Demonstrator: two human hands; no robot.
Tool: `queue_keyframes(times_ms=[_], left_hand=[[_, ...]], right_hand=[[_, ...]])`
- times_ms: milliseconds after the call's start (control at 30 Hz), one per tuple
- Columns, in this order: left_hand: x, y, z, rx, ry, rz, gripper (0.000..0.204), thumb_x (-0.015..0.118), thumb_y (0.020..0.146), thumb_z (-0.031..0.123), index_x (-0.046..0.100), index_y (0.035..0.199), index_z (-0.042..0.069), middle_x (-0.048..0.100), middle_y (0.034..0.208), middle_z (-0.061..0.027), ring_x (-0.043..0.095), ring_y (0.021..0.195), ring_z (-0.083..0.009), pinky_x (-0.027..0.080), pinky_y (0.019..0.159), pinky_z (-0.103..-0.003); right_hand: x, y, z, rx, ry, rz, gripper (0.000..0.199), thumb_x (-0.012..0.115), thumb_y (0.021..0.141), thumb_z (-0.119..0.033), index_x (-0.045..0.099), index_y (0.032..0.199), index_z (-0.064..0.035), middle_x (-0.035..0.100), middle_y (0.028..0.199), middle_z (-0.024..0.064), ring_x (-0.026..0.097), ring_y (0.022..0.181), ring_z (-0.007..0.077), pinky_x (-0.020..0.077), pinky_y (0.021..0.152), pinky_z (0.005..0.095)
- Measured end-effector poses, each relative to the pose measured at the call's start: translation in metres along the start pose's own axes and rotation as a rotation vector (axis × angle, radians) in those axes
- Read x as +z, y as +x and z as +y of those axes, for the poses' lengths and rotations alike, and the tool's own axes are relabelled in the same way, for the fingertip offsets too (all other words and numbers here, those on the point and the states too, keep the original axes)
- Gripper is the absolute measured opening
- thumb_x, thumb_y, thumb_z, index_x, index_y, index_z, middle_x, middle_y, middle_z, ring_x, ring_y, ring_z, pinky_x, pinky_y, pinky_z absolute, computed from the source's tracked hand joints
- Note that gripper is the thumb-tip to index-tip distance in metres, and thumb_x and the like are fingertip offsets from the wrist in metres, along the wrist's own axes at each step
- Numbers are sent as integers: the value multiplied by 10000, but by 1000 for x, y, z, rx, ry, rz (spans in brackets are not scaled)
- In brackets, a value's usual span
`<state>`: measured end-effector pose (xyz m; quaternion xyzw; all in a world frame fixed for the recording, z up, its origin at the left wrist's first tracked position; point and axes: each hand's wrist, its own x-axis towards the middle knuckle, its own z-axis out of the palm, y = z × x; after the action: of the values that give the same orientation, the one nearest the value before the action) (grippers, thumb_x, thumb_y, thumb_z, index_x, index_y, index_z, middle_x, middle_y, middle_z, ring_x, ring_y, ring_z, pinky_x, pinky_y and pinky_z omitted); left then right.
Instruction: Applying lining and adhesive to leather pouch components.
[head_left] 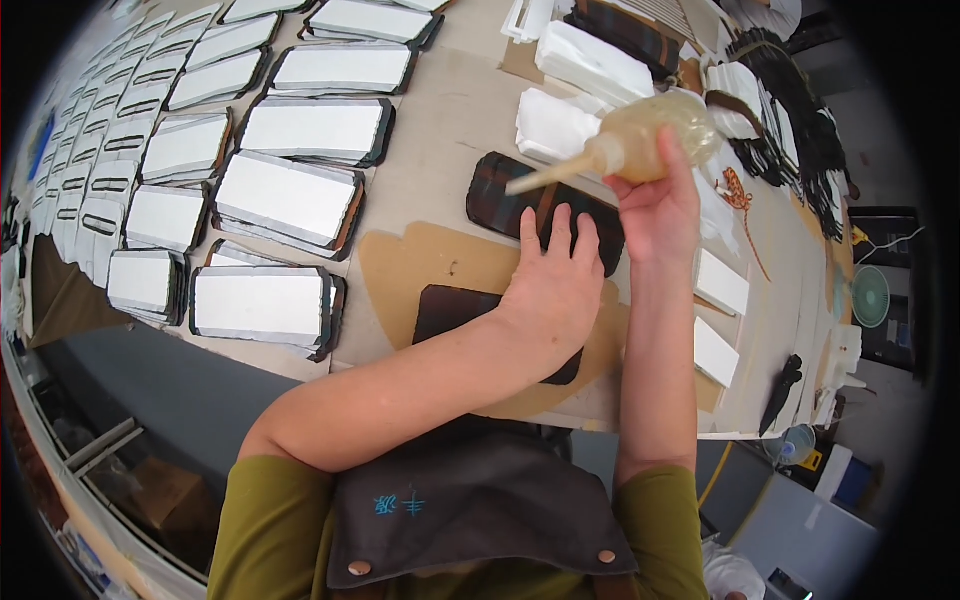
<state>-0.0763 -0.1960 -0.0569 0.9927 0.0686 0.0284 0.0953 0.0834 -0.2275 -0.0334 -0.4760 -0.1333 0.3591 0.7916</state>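
Note:
A translucent squeeze bottle (640,140) with yellowish contents is gripped in my right hand (655,200). Its long nozzle points left, over a dark plaid panel with rounded corners (487,190). On that panel rest the spread fingertips of my left hand (560,280), palm down. Whether the nozzle touches the panel I cannot tell. Nearer to me lies a second dark panel (440,305), partly covered by my left hand and forearm. Beneath both hands a brown cardboard sheet (400,265) lies on the table.
Stacks of white-faced, dark-edged panels (320,130) fill the table's left side. White padding pieces (590,65) lie at the back, beside bundled black straps (790,110). White strips (720,280), an orange cord (737,190) and a black tool (783,395) are on the right.

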Motion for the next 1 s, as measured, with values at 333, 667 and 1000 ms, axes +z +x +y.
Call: queue_keyframes(times_ms=[333,667,1000], left_hand=[[-7,-7,-7,4,-154,44,557,624,986,316,537,1334,-110,492,1388,-256,385,1423,-405,335,1148,-619],[-6,-11,-14,33,-171,25,536,605,1003,316,551,1368,-73,480,1486,-239,384,1458,-391,325,1164,-610],[-22,-7,-23,71,-147,-41,486,587,1014,273,539,1360,-64,503,1465,-225,450,1415,-341,387,1158,-526]], right_hand=[[29,5,2,-570,-559,-16,475,890,804,-126,625,1173,16,715,1068,83,701,937,154,573,821,296],[-13,-4,-24,-597,-654,79,491,893,795,-139,625,1175,19,717,1057,90,701,913,155,572,812,290],[-45,-27,-49,-638,-733,216,502,898,788,-163,634,1170,28,720,1048,90,695,937,164,566,841,302]])
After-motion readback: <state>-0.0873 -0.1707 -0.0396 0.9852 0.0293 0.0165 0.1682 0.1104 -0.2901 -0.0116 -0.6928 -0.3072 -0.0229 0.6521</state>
